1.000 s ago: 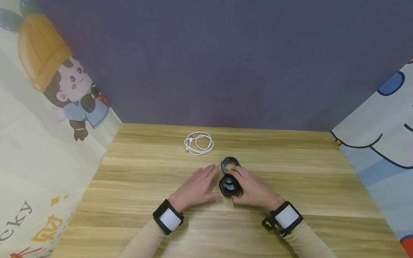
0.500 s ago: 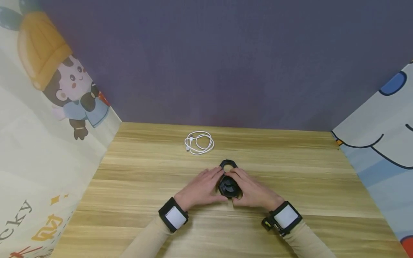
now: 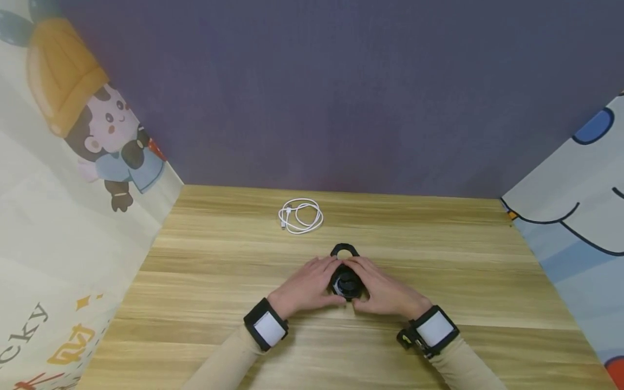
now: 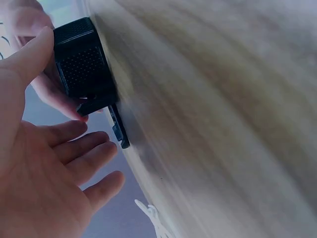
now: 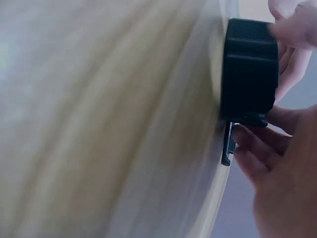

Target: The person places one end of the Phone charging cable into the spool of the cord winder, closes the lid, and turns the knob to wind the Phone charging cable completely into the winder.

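A black octagonal device [image 3: 346, 283] sits on the table between both hands in the head view. Its round top is dark and glossy, and its side [image 4: 81, 64] carries small perforations in the left wrist view. A flat black ring [image 3: 344, 246] extends from its far edge, low over the wood. My left hand [image 3: 309, 286] curves along the device's left side, thumb at the near end, fingertips by the ring. My right hand [image 3: 387, 288] holds the right side, thumb near, fingers at the far end. Seen from the right wrist, those fingers reach the ring [image 5: 228, 146].
Behind the hands, a coiled white cable [image 3: 317, 222] lies on the wooden table [image 3: 219, 238]. A dark blue-grey panel [image 3: 341, 97] rises along the table's far edge. Walls with cartoon prints stand at the left and right.
My left hand has moved right and come up against the device, its fingers now meeting the right hand's over the far end. The device has shifted slightly toward me.
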{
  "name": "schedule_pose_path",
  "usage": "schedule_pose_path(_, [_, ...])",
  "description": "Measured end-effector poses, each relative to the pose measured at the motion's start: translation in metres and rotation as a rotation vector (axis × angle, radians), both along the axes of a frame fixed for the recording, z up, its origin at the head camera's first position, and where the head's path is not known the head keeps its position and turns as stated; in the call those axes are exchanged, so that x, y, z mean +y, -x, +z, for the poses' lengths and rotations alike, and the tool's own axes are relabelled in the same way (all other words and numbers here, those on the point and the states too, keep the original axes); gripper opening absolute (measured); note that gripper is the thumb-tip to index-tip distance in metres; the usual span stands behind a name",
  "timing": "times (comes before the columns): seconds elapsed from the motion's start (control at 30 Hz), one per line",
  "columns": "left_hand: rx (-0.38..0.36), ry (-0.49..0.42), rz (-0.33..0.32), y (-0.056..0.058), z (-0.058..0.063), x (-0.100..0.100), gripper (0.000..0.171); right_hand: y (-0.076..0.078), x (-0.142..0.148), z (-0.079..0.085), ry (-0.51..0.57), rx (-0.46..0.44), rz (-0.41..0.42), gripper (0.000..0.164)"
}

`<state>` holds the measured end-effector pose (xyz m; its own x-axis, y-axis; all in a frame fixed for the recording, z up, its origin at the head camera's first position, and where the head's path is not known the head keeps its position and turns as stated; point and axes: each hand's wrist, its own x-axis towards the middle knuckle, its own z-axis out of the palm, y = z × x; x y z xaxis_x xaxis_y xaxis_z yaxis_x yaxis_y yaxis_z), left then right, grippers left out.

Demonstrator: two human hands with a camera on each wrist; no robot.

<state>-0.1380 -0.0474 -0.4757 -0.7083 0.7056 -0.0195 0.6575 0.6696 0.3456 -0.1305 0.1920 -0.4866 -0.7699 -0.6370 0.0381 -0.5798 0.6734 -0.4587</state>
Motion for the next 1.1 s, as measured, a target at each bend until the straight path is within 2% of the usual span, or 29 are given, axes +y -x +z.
schedule_pose_path(0.07, [-0.004,0.0,-0.002,0.0003,0.0011,0.0004,0.089,-0.0007,0.0016,-0.0006,0.015,0.022,-0.013,0.084])
schedule_pose_path(0.23, [-0.007,0.026,0.005,0.0003,0.0024,0.0013,0.087,0.0007,0.003,-0.0031,0.031,0.19,-0.026,0.059])
schedule_pose_path(0.33, [-0.01,0.046,0.008,0.0002,0.0025,0.0021,0.085,0.002,0.0024,-0.0031,0.019,0.248,-0.028,0.052])
schedule_pose_path(0.87, [0.006,0.056,0.009,0.0013,0.0022,0.003,0.077,0.0019,-0.0011,0.0029,-0.044,0.289,0.001,0.042])
schedule_pose_path(1.1, [0.009,0.057,0.013,0.0,0.0019,0.0026,0.077,0.0022,-0.0022,0.0019,-0.029,0.292,0.006,0.041])
